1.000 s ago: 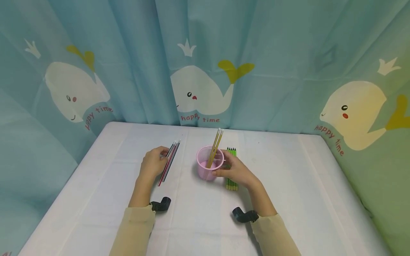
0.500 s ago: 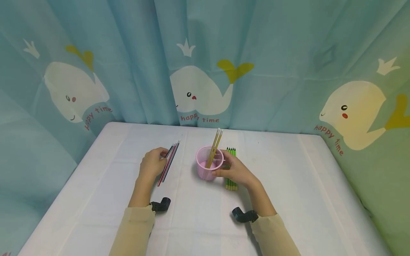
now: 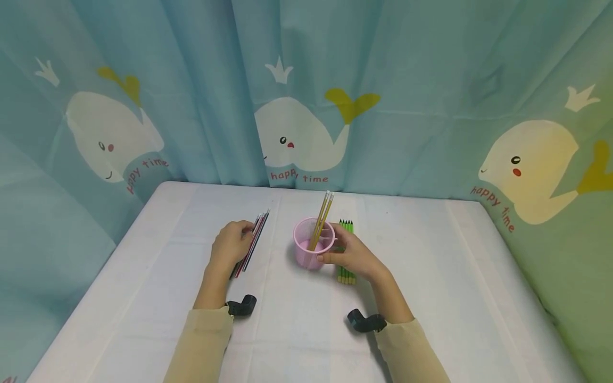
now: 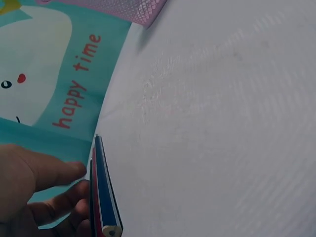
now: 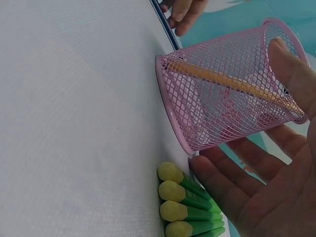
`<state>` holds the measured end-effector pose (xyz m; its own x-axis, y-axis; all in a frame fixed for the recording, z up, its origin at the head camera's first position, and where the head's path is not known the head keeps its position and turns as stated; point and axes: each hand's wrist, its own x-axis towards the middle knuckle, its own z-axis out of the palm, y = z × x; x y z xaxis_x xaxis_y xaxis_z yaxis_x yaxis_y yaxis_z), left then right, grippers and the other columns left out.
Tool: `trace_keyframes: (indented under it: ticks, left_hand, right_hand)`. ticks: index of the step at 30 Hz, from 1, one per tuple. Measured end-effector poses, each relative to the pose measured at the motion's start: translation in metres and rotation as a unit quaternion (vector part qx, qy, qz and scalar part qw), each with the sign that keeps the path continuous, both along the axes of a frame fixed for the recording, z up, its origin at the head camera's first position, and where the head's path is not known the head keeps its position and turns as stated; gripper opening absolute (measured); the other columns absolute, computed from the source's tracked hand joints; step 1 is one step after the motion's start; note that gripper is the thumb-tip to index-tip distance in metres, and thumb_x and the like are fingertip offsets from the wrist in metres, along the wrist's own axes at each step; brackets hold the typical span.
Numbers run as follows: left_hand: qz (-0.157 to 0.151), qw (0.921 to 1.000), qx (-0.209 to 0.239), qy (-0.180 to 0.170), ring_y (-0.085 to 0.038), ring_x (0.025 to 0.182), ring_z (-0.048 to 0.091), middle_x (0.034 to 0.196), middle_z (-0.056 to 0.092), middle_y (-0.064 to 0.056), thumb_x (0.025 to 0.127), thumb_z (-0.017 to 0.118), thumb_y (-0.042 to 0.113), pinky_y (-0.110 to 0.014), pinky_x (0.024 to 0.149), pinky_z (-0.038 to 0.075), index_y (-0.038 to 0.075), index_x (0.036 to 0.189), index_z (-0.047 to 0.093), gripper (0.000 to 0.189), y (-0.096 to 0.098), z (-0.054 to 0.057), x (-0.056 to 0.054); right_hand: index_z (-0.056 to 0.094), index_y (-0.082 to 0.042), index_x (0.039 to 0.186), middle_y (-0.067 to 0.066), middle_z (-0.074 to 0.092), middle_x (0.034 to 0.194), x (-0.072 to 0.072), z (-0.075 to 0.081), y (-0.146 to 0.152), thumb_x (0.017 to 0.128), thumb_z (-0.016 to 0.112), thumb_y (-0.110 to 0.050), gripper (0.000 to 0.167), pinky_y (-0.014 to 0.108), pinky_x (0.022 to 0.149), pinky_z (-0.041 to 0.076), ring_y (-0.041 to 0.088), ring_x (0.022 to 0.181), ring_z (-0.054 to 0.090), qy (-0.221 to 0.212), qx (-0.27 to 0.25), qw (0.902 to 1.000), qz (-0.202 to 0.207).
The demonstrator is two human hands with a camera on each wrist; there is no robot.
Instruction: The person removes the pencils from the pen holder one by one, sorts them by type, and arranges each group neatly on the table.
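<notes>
My left hand (image 3: 231,244) lies beside a small bundle of dark and red pencils (image 3: 256,242) on the table. In the left wrist view its thumb and loosely bent fingers (image 4: 54,207) are at the near side of these pencils (image 4: 104,190), not wrapped round them. A pink mesh pencil cup (image 3: 306,260) stands upright in the middle, two yellow pencils (image 3: 321,223) leaning inside. My right hand (image 3: 354,255) holds the cup from its right side; the right wrist view shows the thumb (image 5: 291,69) at the rim and the fingers along the mesh wall.
Several green pencils (image 3: 347,276) lie in a row under and beside my right hand, their yellowish ends towards me. A white cloth covers the table (image 3: 297,335). Behind it hangs a blue curtain (image 3: 412,149) with whale prints.
My left hand has shifted slightly right against the dark and red pencils, and a dark pencil end now shows below it. The right hand and cup have stayed put.
</notes>
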<state>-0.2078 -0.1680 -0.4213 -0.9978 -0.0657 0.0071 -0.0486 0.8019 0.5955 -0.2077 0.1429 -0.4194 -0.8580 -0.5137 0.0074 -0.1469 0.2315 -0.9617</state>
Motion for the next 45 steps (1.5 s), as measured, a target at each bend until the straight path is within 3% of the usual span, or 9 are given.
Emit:
trace_keyframes:
  ticks: [10,14,19,22,26,29,33,39,45]
  left_hand:
    - [-0.006,0.9998,0.003,0.018,-0.024,0.077,0.059,0.115,0.069,-0.014,0.099,0.052,0.015,-0.036,0.06,0.05,0.007,0.128,0.065,0.033,0.006,0.002,0.0]
    - [-0.003,0.9987,0.027,0.043,-0.026,0.087,0.064,0.12,0.067,-0.013,0.099,0.051,0.014,-0.039,0.065,0.054,0.008,0.129,0.064,0.034,0.006,0.008,0.002]
    - [-0.001,0.9902,0.076,0.117,-0.03,0.108,0.063,0.123,0.064,-0.011,0.099,0.053,0.011,-0.047,0.084,0.056,0.009,0.127,0.063,0.03,0.008,0.022,0.007]
    - [-0.026,0.9808,0.101,0.165,-0.029,0.11,0.063,0.123,0.064,-0.011,0.099,0.054,0.01,-0.046,0.088,0.056,0.009,0.126,0.064,0.028,0.015,0.032,0.009]
    - [-0.084,0.9687,0.131,0.193,-0.025,0.106,0.064,0.123,0.064,-0.009,0.099,0.056,0.008,-0.042,0.086,0.058,0.01,0.124,0.065,0.027,0.026,0.043,0.012]
    - [-0.124,0.9615,0.143,0.199,-0.021,0.104,0.064,0.121,0.065,-0.006,0.099,0.058,0.008,-0.039,0.084,0.058,0.011,0.124,0.065,0.026,0.035,0.046,0.013]
    - [-0.158,0.9551,0.146,0.203,-0.02,0.11,0.062,0.121,0.065,-0.004,0.099,0.059,0.01,-0.041,0.088,0.058,0.012,0.122,0.066,0.024,0.05,0.041,0.013]
    - [-0.204,0.9503,0.137,0.191,-0.027,0.131,0.05,0.135,0.059,-0.006,0.099,0.062,0.023,-0.052,0.108,0.043,0.016,0.122,0.068,0.025,0.076,0.03,0.015]
    - [-0.237,0.9571,0.077,0.148,-0.04,0.146,0.025,0.157,0.036,-0.007,0.097,0.06,0.045,-0.07,0.109,0.033,0.034,0.134,0.063,0.038,0.092,0.023,0.022]
  right_hand:
    - [0.044,-0.013,0.146,0.012,0.052,0.145,0.0,0.001,0.0,0.08,0.083,-0.01,0.077,0.049,0.109,0.046,0.033,0.131,0.053,0.004,0.001,1.0,0.0]
    - [0.045,-0.013,0.145,0.011,0.052,0.144,0.0,0.0,0.0,0.08,0.083,-0.01,0.076,0.049,0.109,0.046,0.033,0.13,0.053,0.005,0.003,1.0,-0.001]
    - [0.045,-0.013,0.145,0.011,0.052,0.144,0.0,0.0,0.0,0.08,0.083,-0.01,0.075,0.048,0.108,0.046,0.033,0.13,0.054,0.005,0.006,1.0,0.0]
    - [0.045,-0.013,0.145,0.012,0.052,0.145,0.001,0.0,0.0,0.08,0.083,-0.01,0.076,0.048,0.108,0.046,0.033,0.129,0.054,0.007,0.005,1.0,0.0]
    - [0.045,-0.013,0.145,0.012,0.052,0.145,0.002,0.001,0.0,0.08,0.083,-0.01,0.075,0.049,0.108,0.046,0.034,0.129,0.054,0.007,0.002,1.0,0.0]
    - [0.045,-0.012,0.145,0.012,0.052,0.145,0.001,0.001,0.0,0.081,0.083,-0.009,0.075,0.049,0.108,0.046,0.034,0.129,0.054,0.008,0.001,1.0,0.001]
    - [0.044,-0.012,0.146,0.012,0.052,0.145,0.001,0.001,0.0,0.081,0.082,-0.009,0.075,0.049,0.108,0.046,0.034,0.13,0.053,0.009,0.006,0.9999,0.0]
    - [0.043,-0.012,0.147,0.013,0.051,0.145,0.001,0.001,0.0,0.082,0.082,-0.009,0.076,0.05,0.108,0.046,0.035,0.129,0.054,0.003,0.003,1.0,0.0]
    - [0.042,-0.013,0.148,0.01,0.054,0.142,0.002,0.001,0.0,0.083,0.081,-0.01,0.076,0.048,0.106,0.048,0.033,0.126,0.056,0.011,0.008,0.9999,0.006]
